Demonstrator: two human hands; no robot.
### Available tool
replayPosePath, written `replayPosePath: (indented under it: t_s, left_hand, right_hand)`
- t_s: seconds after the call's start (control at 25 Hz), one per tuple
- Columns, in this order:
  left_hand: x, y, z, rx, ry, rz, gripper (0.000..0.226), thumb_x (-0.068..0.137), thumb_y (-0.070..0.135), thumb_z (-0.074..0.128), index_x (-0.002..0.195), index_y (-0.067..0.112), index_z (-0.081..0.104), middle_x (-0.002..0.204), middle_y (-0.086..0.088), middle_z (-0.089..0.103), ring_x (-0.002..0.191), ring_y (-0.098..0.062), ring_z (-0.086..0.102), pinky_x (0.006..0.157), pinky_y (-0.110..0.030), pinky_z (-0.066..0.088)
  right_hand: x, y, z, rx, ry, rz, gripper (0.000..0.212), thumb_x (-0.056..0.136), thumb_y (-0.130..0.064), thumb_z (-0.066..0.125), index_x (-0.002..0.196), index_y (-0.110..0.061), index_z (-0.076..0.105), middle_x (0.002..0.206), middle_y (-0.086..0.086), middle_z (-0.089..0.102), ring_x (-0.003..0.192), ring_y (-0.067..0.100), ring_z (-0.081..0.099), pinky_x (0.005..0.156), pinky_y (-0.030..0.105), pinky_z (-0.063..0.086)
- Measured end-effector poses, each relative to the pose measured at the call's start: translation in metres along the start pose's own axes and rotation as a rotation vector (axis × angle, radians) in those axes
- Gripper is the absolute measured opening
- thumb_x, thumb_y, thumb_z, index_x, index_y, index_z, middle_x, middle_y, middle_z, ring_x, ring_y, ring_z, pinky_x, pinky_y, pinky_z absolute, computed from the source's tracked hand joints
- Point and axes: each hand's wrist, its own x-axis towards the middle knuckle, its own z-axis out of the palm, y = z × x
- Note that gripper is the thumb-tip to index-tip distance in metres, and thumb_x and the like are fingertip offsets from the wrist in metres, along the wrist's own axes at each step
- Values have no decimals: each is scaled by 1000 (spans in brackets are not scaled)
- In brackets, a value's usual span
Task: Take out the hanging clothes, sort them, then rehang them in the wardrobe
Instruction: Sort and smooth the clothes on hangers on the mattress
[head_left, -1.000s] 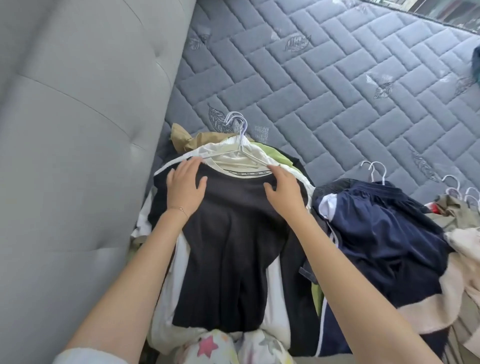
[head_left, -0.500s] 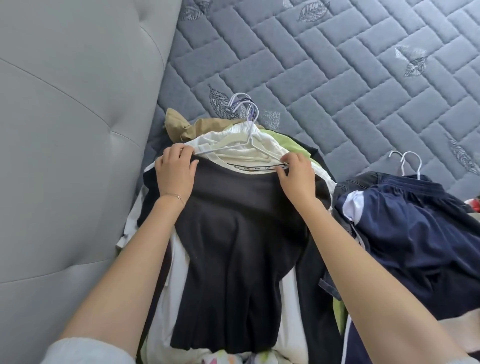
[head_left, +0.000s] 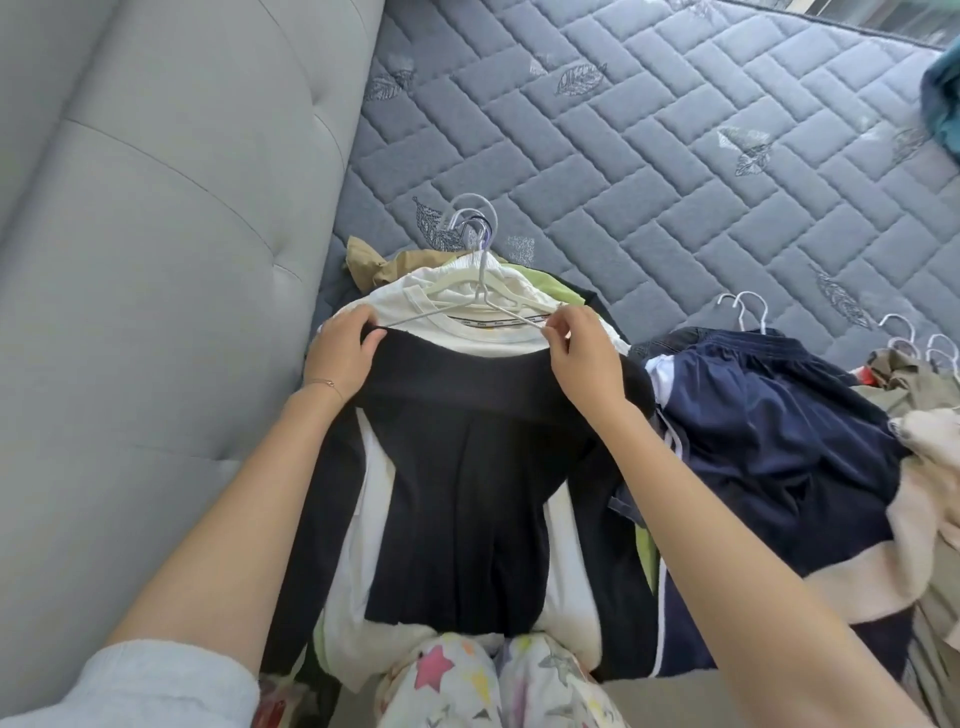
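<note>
A black garment (head_left: 467, 467) lies on top of a pile of hung clothes on the mattress. My left hand (head_left: 340, 348) grips its upper left edge. My right hand (head_left: 582, 353) pinches its upper right edge, next to the thin arm of a white hanger (head_left: 485, 299). Under the black garment lies a white top (head_left: 467, 291) on that hanger, with tan and green clothes beneath. Several hanger hooks (head_left: 475, 223) stick out at the top of the pile.
A second pile with a navy garment (head_left: 769, 431) and beige clothes (head_left: 914, 519) on white hangers lies to the right. The grey quilted mattress (head_left: 649, 156) stretches behind. A grey padded headboard (head_left: 156, 260) rises on the left. My star-patterned trousers (head_left: 493, 680) show at the bottom.
Both hands have slid up from the chest of the black garment to its top edge and closed on it. The top edge now looks folded down, showing more of the white top.
</note>
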Motion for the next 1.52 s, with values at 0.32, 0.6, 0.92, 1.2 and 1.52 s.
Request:
replayPosePath:
  t_s: [0.32, 0.6, 0.92, 1.2, 1.52]
  left_hand:
    - [-123, 83, -123, -11, 109, 99, 20, 96, 35, 54, 94, 17, 63, 93, -2, 66, 90, -22, 56, 73, -37, 49]
    - [-210, 137, -190, 10, 178, 314, 24, 94, 36, 58, 94, 15, 69, 90, -2, 71, 79, -21, 64, 64, -27, 49]
    - [-270, 230, -198, -17, 195, 462, 18, 92, 30, 63, 92, 14, 70, 89, -2, 72, 79, -18, 64, 63, -18, 39]
    - [-308, 345, -133, -12, 129, 518, 18, 94, 34, 60, 93, 17, 68, 90, 2, 70, 84, -20, 64, 69, -33, 51]
    - [-368, 498, -18, -47, 86, 512, 19, 93, 37, 60, 87, 19, 66, 81, 4, 66, 74, -19, 60, 59, -28, 38]
  right_hand:
    - [-120, -77, -116, 193, 50, 108, 11, 95, -21, 59, 94, -12, 65, 88, -2, 65, 84, 14, 58, 81, 32, 48]
    - [-229, -123, -206, 206, 168, 79, 11, 94, -18, 60, 92, -11, 67, 84, -2, 66, 81, 11, 60, 79, 29, 50]
    - [-326, -108, -281, 198, 352, 149, 10, 96, -19, 57, 94, -15, 66, 87, -5, 66, 83, 7, 60, 80, 25, 51]
    - [-384, -12, -368, 195, 431, 208, 11, 95, -23, 58, 91, -17, 66, 84, -8, 65, 80, 8, 59, 74, 33, 51]
    - [-437, 133, -483, 144, 446, 264, 13, 95, -24, 57, 91, -16, 66, 85, -7, 64, 81, 12, 56, 74, 37, 49]
